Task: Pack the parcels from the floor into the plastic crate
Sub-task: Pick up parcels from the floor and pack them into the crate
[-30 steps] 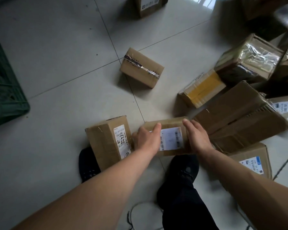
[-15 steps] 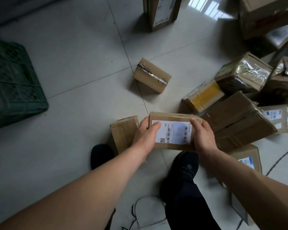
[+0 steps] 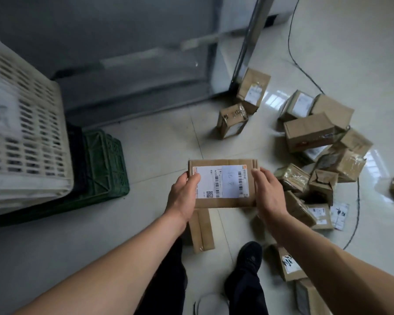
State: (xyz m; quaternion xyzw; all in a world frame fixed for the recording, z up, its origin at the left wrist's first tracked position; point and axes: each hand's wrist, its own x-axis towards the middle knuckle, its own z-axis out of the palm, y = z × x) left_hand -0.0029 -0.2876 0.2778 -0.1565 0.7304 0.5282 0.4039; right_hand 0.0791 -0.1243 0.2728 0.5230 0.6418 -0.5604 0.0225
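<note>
Holding one labelled parcel (image 3: 222, 183) off floor: left hand (image 3: 184, 196), right hand (image 3: 267, 192), fingers curled round ends.

My left hand (image 3: 184, 196) and right hand (image 3: 267, 193) gripping a labelled cardboard parcel (image 3: 222, 183) by its ends above tiled floor (image 3: 159, 142), green crate (image 3: 105, 164) under a white crate (image 3: 25, 137) at left, scattered parcels (image 3: 314, 142) at right.

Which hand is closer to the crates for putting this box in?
The left hand. It holds the box on the side nearer the crates; the right hand is farther.
</note>
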